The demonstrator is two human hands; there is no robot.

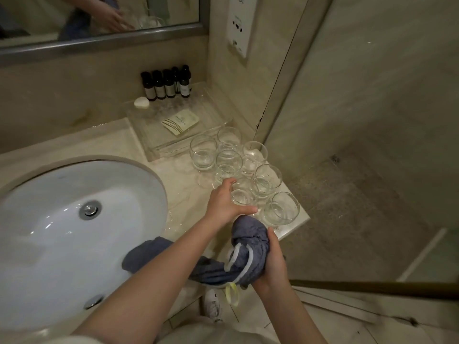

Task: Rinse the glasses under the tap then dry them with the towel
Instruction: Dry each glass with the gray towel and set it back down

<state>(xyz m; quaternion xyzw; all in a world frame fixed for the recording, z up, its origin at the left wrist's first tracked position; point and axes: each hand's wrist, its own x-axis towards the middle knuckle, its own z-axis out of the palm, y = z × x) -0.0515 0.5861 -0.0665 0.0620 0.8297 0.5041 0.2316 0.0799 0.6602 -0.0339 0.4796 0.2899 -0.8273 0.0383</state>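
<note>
The left hand [224, 203] grips a clear round stemless glass [242, 194] among 7 right of the white oval sink [74, 227], the right hand [272, 265] clutches the bunched grey-blue towel [248, 254]; drying step, likely lifting the glass into the towel next.

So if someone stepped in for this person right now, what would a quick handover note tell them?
Left hand: fingers curled round one glass standing on the counter.
Right hand: grips the bunched grey towel.
Six more glasses stand clustered upright by the counter's corner, right of the sink.
Done: cannot tell which glasses are rinsed or dried.
Left: check each one, rinse if needed, then towel it dry.
</note>
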